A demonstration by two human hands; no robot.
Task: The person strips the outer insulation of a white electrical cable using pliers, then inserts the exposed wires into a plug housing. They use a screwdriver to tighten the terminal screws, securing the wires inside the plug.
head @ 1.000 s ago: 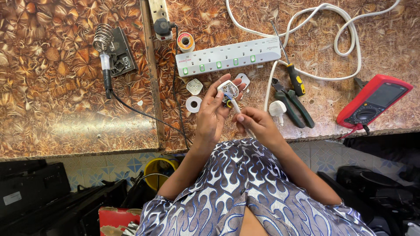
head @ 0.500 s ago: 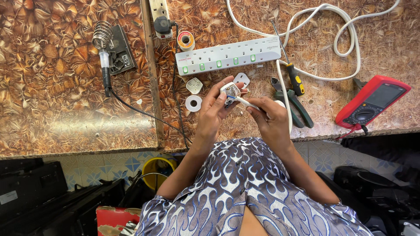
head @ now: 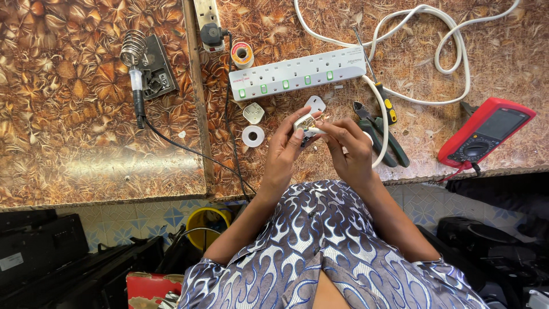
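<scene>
Gripping a white plastic plug (head: 306,123), opened, both hands' fingers (head: 297,133) are pinching it; rubber-handled pliers (head: 378,135) just right, on mottled glossy surface (head: 86,143).

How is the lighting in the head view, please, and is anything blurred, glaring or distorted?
Head view: even, soft light with faint shadows; a pale glare band crosses the glossy worktop at lower left. The left hand, right hand and the white plug between them are sharp, without motion blur. The wide lens bends the power strip slightly; the floor clutter is dark.
</scene>
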